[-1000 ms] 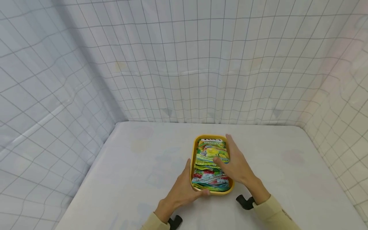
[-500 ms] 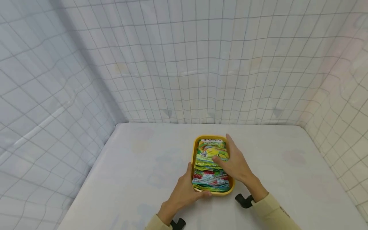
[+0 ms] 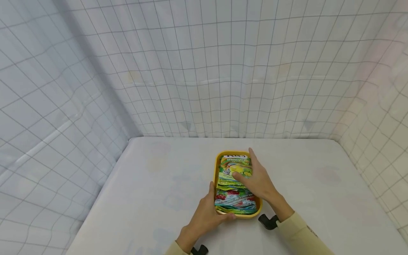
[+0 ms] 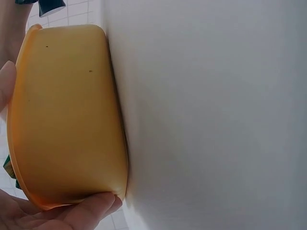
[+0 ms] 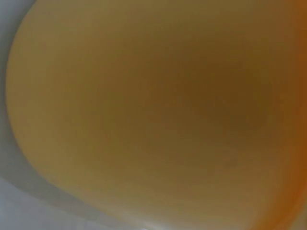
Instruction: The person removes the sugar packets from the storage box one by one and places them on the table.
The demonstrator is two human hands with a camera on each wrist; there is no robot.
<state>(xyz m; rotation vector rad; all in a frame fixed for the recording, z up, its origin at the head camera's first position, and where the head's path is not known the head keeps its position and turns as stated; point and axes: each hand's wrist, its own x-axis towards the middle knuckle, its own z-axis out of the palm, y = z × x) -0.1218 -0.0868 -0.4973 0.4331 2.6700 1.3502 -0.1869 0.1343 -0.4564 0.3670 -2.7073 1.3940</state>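
A yellow tub (image 3: 216,170) stands upright on the white table, also seen from its side in the left wrist view (image 4: 72,110). Inside lie green-yellow sachets (image 3: 235,169) at the far end and red-blue sachets (image 3: 236,199) at the near end. My left hand (image 3: 205,216) grips the tub's near left corner, thumb at the near rim and fingers along the left wall. Over the right rim lies my right hand (image 3: 259,180), fingers fairly straight along that side, thumb extended over the green-yellow sachets. In the right wrist view, the tub's wall (image 5: 144,105) hides the fingers.
The white table (image 3: 159,177) spreads on both sides of the tub. White gridded sheets (image 3: 204,71) hang behind and at both sides. Black fittings (image 3: 268,222) show at both wrists, beside the beige sleeves (image 3: 296,228).
The tub has shifted very slightly right and nearer. My left hand has moved slightly right with it, and my right thumb has slid a little left over the sachets.
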